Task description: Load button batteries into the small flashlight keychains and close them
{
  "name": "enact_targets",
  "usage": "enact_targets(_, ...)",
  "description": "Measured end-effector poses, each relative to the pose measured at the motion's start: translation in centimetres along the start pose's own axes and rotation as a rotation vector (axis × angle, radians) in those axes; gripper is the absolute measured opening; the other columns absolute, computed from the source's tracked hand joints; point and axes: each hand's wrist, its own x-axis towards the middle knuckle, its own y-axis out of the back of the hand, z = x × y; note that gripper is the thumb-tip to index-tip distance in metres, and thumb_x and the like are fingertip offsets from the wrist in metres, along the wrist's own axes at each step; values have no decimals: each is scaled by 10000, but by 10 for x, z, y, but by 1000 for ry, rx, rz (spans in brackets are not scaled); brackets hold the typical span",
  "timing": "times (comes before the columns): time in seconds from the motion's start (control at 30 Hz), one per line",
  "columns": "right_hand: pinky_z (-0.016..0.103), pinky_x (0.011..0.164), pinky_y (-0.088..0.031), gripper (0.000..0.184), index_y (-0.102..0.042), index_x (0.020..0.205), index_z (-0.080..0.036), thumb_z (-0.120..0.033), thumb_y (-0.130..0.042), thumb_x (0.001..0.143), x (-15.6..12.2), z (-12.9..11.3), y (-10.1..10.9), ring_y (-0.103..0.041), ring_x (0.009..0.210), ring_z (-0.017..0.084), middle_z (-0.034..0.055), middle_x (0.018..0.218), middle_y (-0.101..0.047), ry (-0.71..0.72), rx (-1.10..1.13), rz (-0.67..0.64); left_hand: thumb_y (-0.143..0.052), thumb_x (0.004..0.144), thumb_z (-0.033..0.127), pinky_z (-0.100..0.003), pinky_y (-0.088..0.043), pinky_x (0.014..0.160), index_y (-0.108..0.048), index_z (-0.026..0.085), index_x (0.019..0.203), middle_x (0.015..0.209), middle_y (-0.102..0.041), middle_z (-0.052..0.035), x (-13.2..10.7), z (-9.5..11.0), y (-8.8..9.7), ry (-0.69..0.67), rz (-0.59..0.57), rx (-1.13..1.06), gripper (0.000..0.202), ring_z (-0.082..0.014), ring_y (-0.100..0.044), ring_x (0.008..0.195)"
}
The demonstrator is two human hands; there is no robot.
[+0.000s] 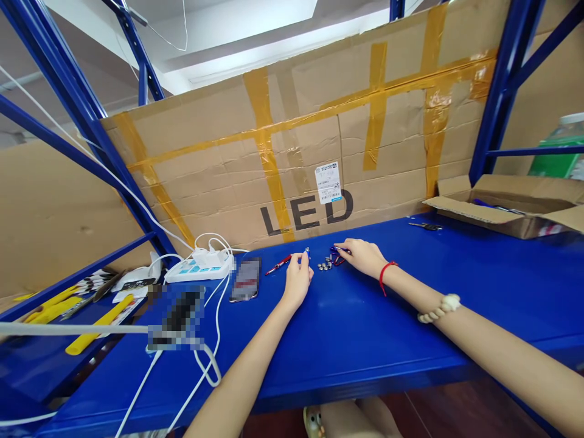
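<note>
My left hand (298, 281) is closed in a pinch around a small blue piece with a silvery tip (307, 250), mostly hidden by the fingers. Just left of it a red pen-like stick (277, 266) lies on the blue shelf (365, 322). My right hand (364, 257) reaches in from the right, its fingers bent together at a small cluster of blue and red loop-shaped pieces (336, 258). Whether it grips one of them cannot be made out. Between the hands lie several small silvery round pieces (325, 266), apart from both hands.
A phone (246, 280) and a white power strip (198, 267) with cables are at left, near a blurred dark device (177, 317). Yellow-handled tools (103, 322) lie further left. Keys (426, 226) and an open cardboard box (506, 213) are at right. Taped cardboard (219, 182) stands behind.
</note>
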Motion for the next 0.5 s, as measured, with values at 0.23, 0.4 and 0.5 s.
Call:
enact_targets(0.23,326,747,-428,407,-544,1202,-268,-261,-352,844,1,3,-7,-567,1011,237,42,1162,-598,-93,18,-85,-381,866,433,-152,-236,370,-392,186,851,472,-420,92,1,4,1,104,4,-132,248,-40,-346,341)
enact_targets(0.4,320,741,-437,439,-570,1168,-280,-257,-495,737,-4,-2,-5,-585,955,231,41,1081,-611,-87,46,-97,-406,860,406,-147,-233,363,-404,176,844,533,-447,70,3,5,3,120,16,-175,231,-40,-368,384)
enact_targets(0.5,302,738,-440,375,-641,1051,-283,-302,-567,684,-5,-9,-2,-599,887,204,19,1024,-621,-85,162,30,-442,846,382,-146,-232,377,-411,179,841,522,-417,79,3,4,3,79,3,-145,205,-37,-344,394)
